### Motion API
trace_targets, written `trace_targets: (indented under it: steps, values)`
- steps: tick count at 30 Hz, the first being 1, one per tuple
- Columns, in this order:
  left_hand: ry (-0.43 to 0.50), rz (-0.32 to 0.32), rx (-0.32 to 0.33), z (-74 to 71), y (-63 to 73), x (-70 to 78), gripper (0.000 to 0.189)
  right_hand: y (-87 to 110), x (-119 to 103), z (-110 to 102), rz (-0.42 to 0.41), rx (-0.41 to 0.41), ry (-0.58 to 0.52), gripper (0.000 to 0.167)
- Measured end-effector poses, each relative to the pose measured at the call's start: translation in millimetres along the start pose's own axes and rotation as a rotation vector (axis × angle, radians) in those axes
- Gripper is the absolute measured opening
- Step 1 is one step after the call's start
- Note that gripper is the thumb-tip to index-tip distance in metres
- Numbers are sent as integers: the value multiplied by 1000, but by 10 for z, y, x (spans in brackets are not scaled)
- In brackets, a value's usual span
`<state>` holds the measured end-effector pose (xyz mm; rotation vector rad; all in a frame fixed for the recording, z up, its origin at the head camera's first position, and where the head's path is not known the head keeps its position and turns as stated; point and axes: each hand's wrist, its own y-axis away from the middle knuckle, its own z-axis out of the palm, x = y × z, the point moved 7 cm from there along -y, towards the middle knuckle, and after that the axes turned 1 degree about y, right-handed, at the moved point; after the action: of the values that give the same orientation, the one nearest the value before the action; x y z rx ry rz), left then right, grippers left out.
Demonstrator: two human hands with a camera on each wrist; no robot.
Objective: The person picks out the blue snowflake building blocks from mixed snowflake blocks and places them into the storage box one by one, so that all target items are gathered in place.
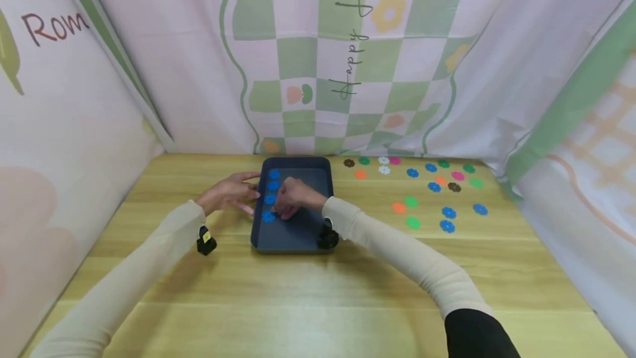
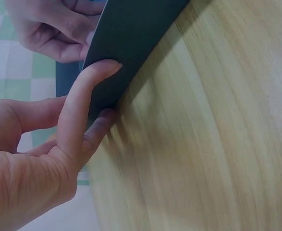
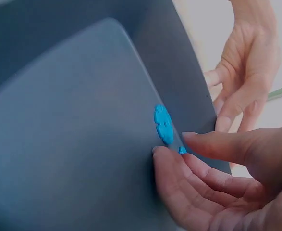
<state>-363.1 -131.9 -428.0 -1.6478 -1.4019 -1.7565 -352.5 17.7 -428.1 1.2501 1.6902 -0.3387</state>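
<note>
Left grip [image 1: 229, 192] blocks the tray [image 1: 293, 239] leftward, nearside free.

Student: Which surface is bearing the objects?

Tutor: A pale wooden table [image 1: 308, 297], whose grain is running from side to side.

Student: What is resting directly upon it?

Tutor: A dark rectangular tray [image 1: 293, 239] is standing near the far edge. To its right, blue discs [image 1: 449, 212], green discs [image 1: 413, 222], orange discs [image 1: 399, 208], brown discs [image 1: 349, 163], white discs [image 1: 384, 170] and pink discs [image 1: 457, 175], all small and flat, are lying scattered.
</note>
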Motion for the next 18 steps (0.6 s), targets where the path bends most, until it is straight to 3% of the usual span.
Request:
trace_targets:
  steps: [5,10,18]
  values:
    - [-3,0,-3,8,14,7,78,17,37,-61,-22,-22,71,10]
    - [-5,-4,-9,4,7,-15,79,57,93,-162,-25,-19,68,8]
    - [-15,-12,6,-18,-17,-26,79,128,199,-524,-76,14,28,13]
